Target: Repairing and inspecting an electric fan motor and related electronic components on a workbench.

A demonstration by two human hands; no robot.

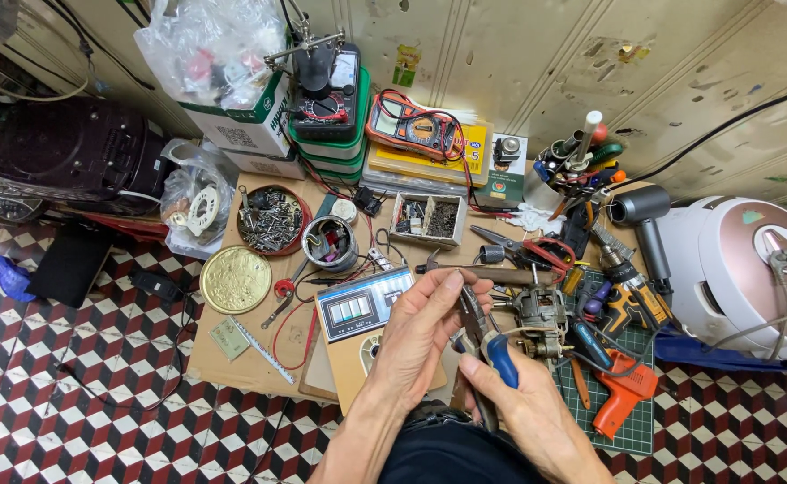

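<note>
Orange multimeter (416, 133), grey hairdryer (646, 220), screw tin (270, 220)

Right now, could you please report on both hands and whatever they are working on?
Left hand pinching the pliers' jaws. Right hand gripping blue-handled pliers. Small electric motor just beyond, on the green cutting mat. Hammer lying close behind.

Left hand (425, 332) pinching pliers' jaws, right hand (519, 408) gripping blue-handled pliers (487, 345), small electric motor (538, 315) just beside, tan meter box (362, 318), orange glue gun (622, 394), checkered floor (80, 394)
</note>
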